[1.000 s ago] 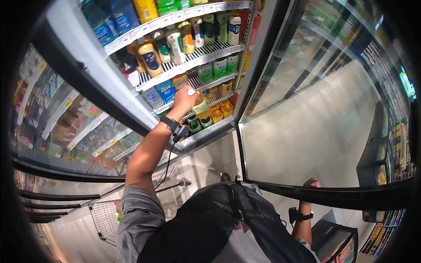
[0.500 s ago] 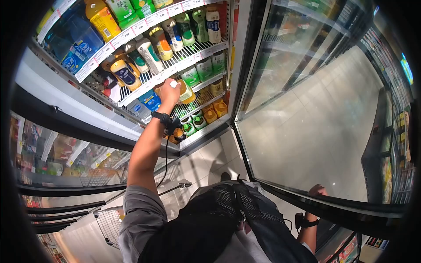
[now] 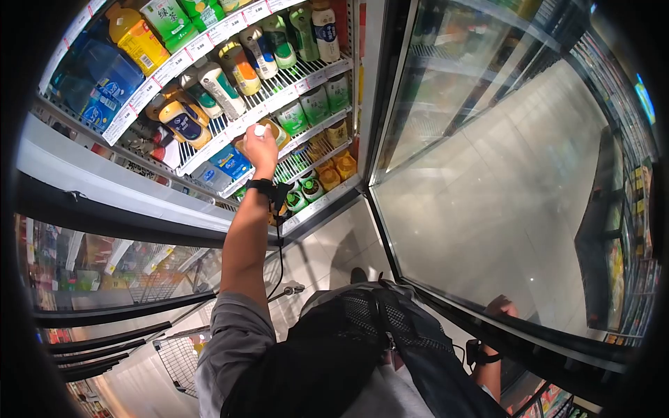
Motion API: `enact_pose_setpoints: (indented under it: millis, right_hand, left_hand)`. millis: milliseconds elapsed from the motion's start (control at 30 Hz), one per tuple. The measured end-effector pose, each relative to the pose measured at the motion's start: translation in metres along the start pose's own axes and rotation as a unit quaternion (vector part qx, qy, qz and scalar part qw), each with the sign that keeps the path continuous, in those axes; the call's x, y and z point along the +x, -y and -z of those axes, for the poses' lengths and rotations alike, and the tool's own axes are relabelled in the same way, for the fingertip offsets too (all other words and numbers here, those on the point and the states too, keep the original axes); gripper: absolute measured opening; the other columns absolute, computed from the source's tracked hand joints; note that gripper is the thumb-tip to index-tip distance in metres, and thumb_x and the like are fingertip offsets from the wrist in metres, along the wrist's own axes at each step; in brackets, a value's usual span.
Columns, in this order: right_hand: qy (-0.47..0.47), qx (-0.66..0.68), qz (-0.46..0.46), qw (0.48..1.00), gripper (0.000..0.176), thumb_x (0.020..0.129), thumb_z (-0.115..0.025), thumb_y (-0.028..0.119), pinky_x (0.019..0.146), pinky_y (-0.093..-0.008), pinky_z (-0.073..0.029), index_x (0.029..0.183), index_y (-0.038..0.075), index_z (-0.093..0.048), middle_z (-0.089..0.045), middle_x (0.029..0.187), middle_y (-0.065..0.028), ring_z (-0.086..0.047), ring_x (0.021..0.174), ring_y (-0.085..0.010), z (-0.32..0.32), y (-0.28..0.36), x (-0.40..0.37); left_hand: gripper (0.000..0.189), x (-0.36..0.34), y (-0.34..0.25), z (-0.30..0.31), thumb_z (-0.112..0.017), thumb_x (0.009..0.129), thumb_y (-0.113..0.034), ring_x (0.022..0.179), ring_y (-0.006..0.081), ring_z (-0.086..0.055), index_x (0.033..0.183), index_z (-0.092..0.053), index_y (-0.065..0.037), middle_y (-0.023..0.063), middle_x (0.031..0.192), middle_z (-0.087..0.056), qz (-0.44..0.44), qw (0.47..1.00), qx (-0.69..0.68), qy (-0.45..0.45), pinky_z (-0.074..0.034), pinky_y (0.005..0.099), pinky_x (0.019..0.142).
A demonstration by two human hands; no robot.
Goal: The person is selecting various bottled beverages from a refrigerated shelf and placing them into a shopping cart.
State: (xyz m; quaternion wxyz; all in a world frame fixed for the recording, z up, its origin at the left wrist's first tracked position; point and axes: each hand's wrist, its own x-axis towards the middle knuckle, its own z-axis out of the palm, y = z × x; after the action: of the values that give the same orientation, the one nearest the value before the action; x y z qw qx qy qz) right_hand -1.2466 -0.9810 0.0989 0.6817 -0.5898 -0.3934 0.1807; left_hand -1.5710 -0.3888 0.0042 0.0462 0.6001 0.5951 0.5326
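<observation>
My left hand (image 3: pixel 260 149) reaches into an open drinks fridge and is closed round the neck of a bottle (image 3: pixel 280 134) with a white cap. The bottle's yellowish body sits tilted at the front of a lower shelf, partly hidden by the hand and the shelf lip above. Beside it are blue packs (image 3: pixel 231 161) on the left and green tea bottles (image 3: pixel 292 118) on the right. At the lower right, my right hand (image 3: pixel 502 306) has curled fingers at the frame of the swung-open glass door (image 3: pixel 481 202); the frame hides part of it.
Upper shelves hold rows of bottles, among them a large orange drink bottle (image 3: pixel 139 38) and milk tea bottles (image 3: pixel 184 124). A closed fridge door (image 3: pixel 125 251) stands to the left. A wire basket (image 3: pixel 178 362) is at the lower left. A black bag (image 3: pixel 334 348) hangs on my front.
My left hand has carried the bottle deeper into the lower shelf, and less of its body shows. The view has shifted slightly. The right hand stays at the door.
</observation>
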Motion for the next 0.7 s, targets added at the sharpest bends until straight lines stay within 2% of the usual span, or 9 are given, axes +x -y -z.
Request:
enact_pose_setpoints:
  millis: [167,200,267,333,367,467,533,600,700]
  right_hand:
    - [-0.014,0.001,-0.013,1.000,0.036,0.092,-0.064,0.033,0.055,-0.0290,-0.038,0.072,0.008,-0.046,-0.047,0.066,-0.0035,-0.046,0.062,-0.0158,0.001,-0.010,-0.015]
    - [-0.014,0.033,-0.007,0.999,0.032,0.091,-0.064,0.030,0.056,-0.0309,-0.041,0.075,0.007,-0.048,-0.050,0.067,-0.0060,-0.049,0.062,-0.0188,0.005,-0.016,-0.020]
    - [-0.012,0.064,0.000,0.998,0.028,0.090,-0.064,0.028,0.057,-0.0328,-0.044,0.079,0.006,-0.050,-0.054,0.068,-0.0085,-0.053,0.062,-0.0218,0.012,-0.019,-0.022]
    - [0.088,-0.005,0.021,0.996,0.028,0.091,-0.065,0.029,0.058,-0.0350,-0.045,0.080,0.006,-0.052,-0.057,0.068,-0.0094,-0.055,0.062,-0.0230,0.018,-0.017,-0.018]
    - [0.080,0.015,0.009,0.997,0.035,0.092,-0.062,0.033,0.057,-0.0303,-0.038,0.077,0.007,-0.046,-0.047,0.067,-0.0044,-0.047,0.063,-0.0177,0.014,-0.018,-0.019]
    - [0.061,0.012,0.008,0.998,0.035,0.092,-0.062,0.034,0.057,-0.0306,-0.038,0.077,0.007,-0.045,-0.047,0.067,-0.0045,-0.046,0.063,-0.0177,0.012,-0.019,-0.021]
    - [0.067,-0.013,0.012,0.998,0.031,0.092,-0.063,0.031,0.057,-0.0307,-0.039,0.081,0.006,-0.048,-0.048,0.067,-0.0047,-0.046,0.064,-0.0187,0.009,-0.014,-0.022]
    - [0.054,0.000,0.023,0.998,0.028,0.091,-0.062,0.028,0.057,-0.0311,-0.039,0.081,0.006,-0.049,-0.049,0.067,-0.0055,-0.047,0.064,-0.0197,-0.002,-0.006,-0.017]
    - [0.069,0.009,0.042,0.997,0.025,0.091,-0.061,0.026,0.057,-0.0316,-0.039,0.081,0.006,-0.048,-0.050,0.068,-0.0064,-0.048,0.064,-0.0199,-0.001,-0.009,-0.015]
  left_hand:
    - [0.029,-0.006,-0.004,-0.005,-0.072,0.084,-0.023,0.070,0.0313,-0.057,0.106,-0.064,-0.006,0.0131,0.078,-0.058,-0.070,0.997,0.026,0.019,-0.046,0.0452,0.069]
    - [0.029,-0.007,0.000,-0.006,-0.072,0.084,-0.023,0.070,0.0313,-0.057,0.106,-0.064,-0.006,0.0131,0.078,-0.058,-0.068,0.997,0.027,0.021,-0.046,0.0452,0.069]
    - [0.031,-0.004,0.010,-0.013,-0.071,0.085,-0.022,0.082,0.0362,-0.060,0.110,-0.062,-0.006,0.0176,0.093,-0.060,-0.068,0.996,0.041,0.038,-0.047,0.0480,0.074]
    - [0.031,-0.002,0.017,-0.020,-0.072,0.085,-0.024,0.084,0.0365,-0.060,0.109,-0.063,-0.006,0.0170,0.091,-0.061,-0.061,0.997,0.040,0.040,-0.047,0.0475,0.075]
    - [0.031,0.000,0.016,-0.018,-0.072,0.085,-0.026,0.085,0.0367,-0.061,0.108,-0.064,-0.006,0.0163,0.090,-0.061,-0.054,0.997,0.043,0.043,-0.047,0.0470,0.075]
    - [0.032,0.013,0.011,-0.019,-0.072,0.085,-0.030,0.086,0.0360,-0.060,0.104,-0.066,-0.006,0.0147,0.087,-0.062,-0.009,0.994,0.048,0.100,-0.047,0.0460,0.076]
    - [0.037,0.014,0.015,-0.020,-0.072,0.083,-0.037,0.082,0.0362,-0.062,0.104,-0.069,-0.006,0.0136,0.080,-0.065,-0.024,0.996,0.059,0.070,-0.048,0.0463,0.074]
    - [0.044,0.017,0.005,-0.013,-0.072,0.082,-0.042,0.075,0.0373,-0.064,0.107,-0.070,-0.006,0.0151,0.077,-0.068,0.118,0.985,0.038,0.116,-0.049,0.0477,0.072]
    - [0.047,0.026,0.010,-0.019,-0.072,0.082,-0.044,0.079,0.0397,-0.067,0.109,-0.070,-0.006,0.0190,0.082,-0.070,0.103,0.988,0.052,0.102,-0.051,0.0474,0.077]
